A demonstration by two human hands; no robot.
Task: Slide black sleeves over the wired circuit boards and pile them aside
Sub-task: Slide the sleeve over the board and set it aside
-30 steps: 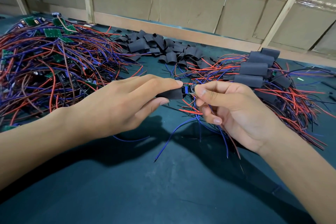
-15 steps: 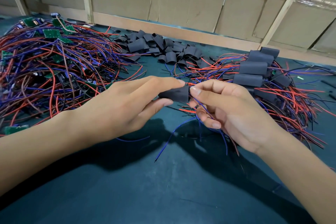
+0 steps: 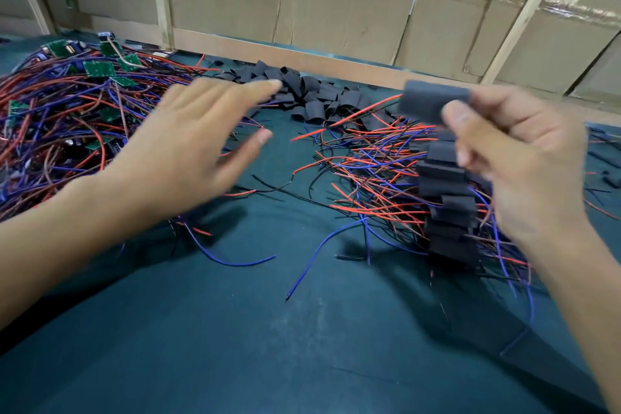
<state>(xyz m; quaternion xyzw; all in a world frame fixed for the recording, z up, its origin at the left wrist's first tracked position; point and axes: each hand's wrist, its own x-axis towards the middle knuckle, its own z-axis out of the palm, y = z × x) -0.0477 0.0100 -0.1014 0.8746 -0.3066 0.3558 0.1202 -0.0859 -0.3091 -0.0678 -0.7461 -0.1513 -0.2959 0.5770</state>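
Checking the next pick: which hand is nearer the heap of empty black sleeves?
Left. The left hand hovers beside the heap of empty black sleeves; the right hand is farther right.

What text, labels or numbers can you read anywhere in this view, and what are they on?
None can be read.
Cardboard boxes behind the table: faint dark print near the upper right, too blurred to read.
Green circuit boards in the left wire pile: any markings too small to read.
Black sleeve held by the right hand: blurred, no print visible.
Left hand: holds nothing.
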